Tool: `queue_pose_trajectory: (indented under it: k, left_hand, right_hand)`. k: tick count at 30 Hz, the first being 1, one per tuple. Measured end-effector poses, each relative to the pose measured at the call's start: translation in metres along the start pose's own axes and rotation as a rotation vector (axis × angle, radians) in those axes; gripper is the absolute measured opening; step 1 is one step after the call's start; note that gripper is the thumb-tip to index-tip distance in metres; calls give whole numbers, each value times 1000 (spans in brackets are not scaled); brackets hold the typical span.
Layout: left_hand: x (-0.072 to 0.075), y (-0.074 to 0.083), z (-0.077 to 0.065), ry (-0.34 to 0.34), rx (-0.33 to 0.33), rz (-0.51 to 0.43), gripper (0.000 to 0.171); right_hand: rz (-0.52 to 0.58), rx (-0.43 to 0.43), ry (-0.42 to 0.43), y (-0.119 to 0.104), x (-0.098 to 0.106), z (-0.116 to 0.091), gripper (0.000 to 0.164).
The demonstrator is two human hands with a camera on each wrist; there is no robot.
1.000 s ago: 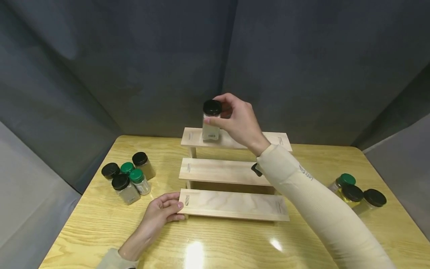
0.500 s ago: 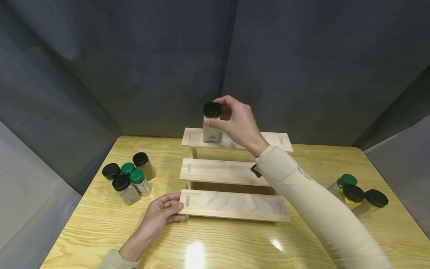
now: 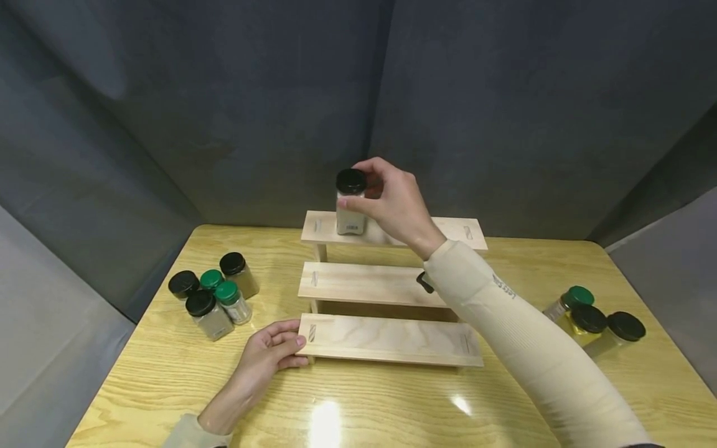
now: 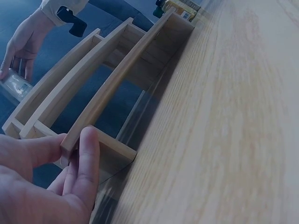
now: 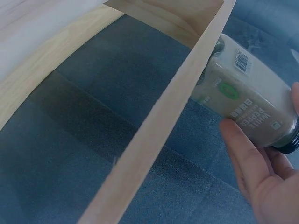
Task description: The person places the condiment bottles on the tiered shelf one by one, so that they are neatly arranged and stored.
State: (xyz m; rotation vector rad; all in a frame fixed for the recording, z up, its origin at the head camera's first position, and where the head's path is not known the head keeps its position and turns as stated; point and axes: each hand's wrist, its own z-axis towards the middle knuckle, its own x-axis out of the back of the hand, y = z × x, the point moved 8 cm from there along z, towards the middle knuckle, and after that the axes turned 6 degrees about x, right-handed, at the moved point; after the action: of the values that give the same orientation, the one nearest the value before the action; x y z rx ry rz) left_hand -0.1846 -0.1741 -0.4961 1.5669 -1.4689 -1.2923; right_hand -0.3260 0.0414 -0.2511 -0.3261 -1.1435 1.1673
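A white pepper jar (image 3: 351,218) with a black lid stands upright at the left part of the top tier of a wooden three-tier rack (image 3: 386,339). My right hand (image 3: 399,200) grips it from the right, thumb in front and fingers behind. In the right wrist view, the jar's (image 5: 250,93) label reads WHITE PEPPER, and its base is at the shelf edge. My left hand (image 3: 267,350) pinches the left end of the lowest shelf; in the left wrist view, thumb and fingers (image 4: 88,158) close around that board's end.
Left of the rack, several jars cluster on the wooden table (image 3: 140,398), among them a green-lidded jar (image 3: 234,302) and a black-lidded jar (image 3: 211,316). More jars, including one with yellow contents (image 3: 585,323), stand at the right. A dark curtain (image 3: 280,112) hangs behind.
Almost nothing differs. The right hand and the white pepper jar stay at the same spot on the top shelf, and the left hand keeps its hold on the lowest shelf.
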Motion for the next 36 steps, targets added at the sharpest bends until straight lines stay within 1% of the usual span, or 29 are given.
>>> queue_pose_trajectory:
  k: [4,14,21,24,30,36]
  left_hand:
    - [0,1,0,-7,-5,3,52]
    - [2,0,-1,18,10,3,51]
    - [3,-1,-2,2,13,-1,52]
    - [4,-2,-1,7,18,-3,52]
    - [4,-3,0,30,26,-7,51]
    - [6,-2,1,35,23,3,51]
  right_hand:
    - [0,-1,-2,0,0,0,53]
    - [-1,-8,-5,1,-3,1,56]
    - [-13,-13,-16,1,-5,0,58]
    - [-10,-12,-18,0,-5,-1,59]
    - [17,-32,-12,3,-2,-6,60]
    - [15,-53,14,5,8,-14,59]
